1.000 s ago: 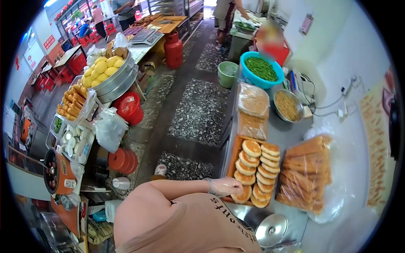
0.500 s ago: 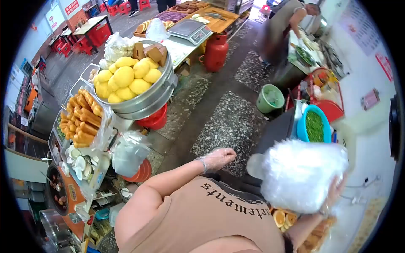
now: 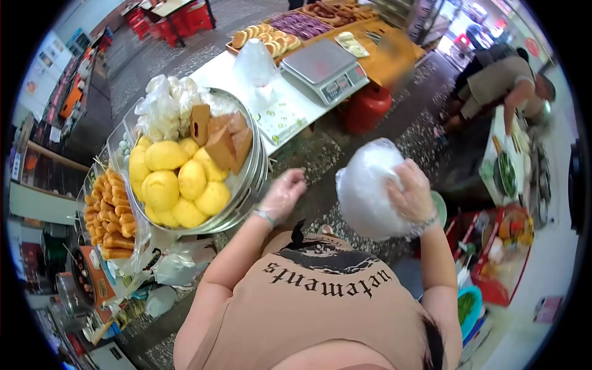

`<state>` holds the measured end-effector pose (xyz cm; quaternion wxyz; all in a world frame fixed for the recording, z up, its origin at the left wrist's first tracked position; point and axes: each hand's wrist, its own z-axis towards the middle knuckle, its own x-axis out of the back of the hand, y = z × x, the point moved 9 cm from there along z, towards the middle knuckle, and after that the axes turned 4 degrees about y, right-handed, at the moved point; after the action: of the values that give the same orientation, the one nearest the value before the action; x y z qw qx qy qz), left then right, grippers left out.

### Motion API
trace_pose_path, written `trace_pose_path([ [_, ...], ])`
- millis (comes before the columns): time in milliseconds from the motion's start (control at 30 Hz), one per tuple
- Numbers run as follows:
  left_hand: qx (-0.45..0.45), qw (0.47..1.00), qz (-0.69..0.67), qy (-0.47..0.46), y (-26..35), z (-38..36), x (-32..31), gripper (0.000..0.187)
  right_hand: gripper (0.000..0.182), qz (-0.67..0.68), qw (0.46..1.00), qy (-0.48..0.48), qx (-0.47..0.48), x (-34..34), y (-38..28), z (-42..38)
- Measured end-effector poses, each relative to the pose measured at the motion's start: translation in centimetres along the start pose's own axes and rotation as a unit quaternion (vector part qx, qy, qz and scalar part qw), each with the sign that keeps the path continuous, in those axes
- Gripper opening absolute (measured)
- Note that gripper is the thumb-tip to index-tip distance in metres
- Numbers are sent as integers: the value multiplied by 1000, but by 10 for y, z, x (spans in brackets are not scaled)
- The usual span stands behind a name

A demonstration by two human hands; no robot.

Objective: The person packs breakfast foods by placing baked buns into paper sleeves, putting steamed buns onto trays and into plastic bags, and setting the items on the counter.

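My right hand (image 3: 412,192), in a clear plastic glove, grips the side of a bulky white translucent plastic bag (image 3: 368,191); what is inside cannot be made out. The bag is held up over the floor in front of my body. My left hand (image 3: 282,198), also gloved, is loosely curled with nothing visible in it. It is beside the round metal steamer (image 3: 246,200), which holds yellow buns (image 3: 161,190), brown cake pieces (image 3: 223,148) and bagged pale food (image 3: 161,111).
Fried dough sticks (image 3: 111,213) stand left of the steamer. A scale (image 3: 324,68), hanging bags (image 3: 254,61) and trays of flat cakes (image 3: 265,40) are on the white table ahead. Below is a red gas cylinder (image 3: 368,108). A person (image 3: 502,86) bends over the right-hand counter.
My view has turned and moved closer to the steamer and the scale table. My right hand has carried the plastic bag from the far right to in front of me.
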<state>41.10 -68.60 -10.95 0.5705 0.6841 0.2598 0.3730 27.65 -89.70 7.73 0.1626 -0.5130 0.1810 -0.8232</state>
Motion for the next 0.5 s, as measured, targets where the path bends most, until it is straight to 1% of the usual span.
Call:
trace_pose_path([
  [33,-18,998,6,53,21,28,25,36,15,6,1000,-7,8,-11,18,36],
  [100,6,989,16,146,35,89,78,37,16,31,997,-23,74,-36,40,104],
  [133,2,983,46,179,39,119,108,37,16,32,996,-23,82,-47,50,134],
  [167,-9,975,76,209,49,153,137,37,16,44,993,-13,109,-54,55,166],
  [200,-30,970,45,237,59,185,159,37,17,55,989,-2,134,-63,60,194],
  [233,-54,965,14,258,72,217,180,37,17,48,989,13,137,-73,70,219],
  [267,-83,953,113,270,81,253,201,37,18,69,987,17,145,-84,79,242],
  [300,-118,929,209,282,91,294,220,37,20,85,984,23,155,-92,87,268],
  [333,-134,906,281,287,95,331,231,45,21,93,983,36,152,-98,95,293],
  [367,-152,907,275,280,92,365,231,45,21,102,983,42,148,-107,102,312],
  [400,-146,850,399,312,88,393,233,50,22,113,982,34,148,-118,109,334],
  [433,-132,775,516,341,89,413,236,56,21,127,981,22,143,-129,115,355],
  [467,-45,780,547,301,76,435,237,64,21,123,982,20,145,-143,121,372],
  [500,13,803,538,258,62,453,238,59,21,121,981,21,149,-156,125,393],
])
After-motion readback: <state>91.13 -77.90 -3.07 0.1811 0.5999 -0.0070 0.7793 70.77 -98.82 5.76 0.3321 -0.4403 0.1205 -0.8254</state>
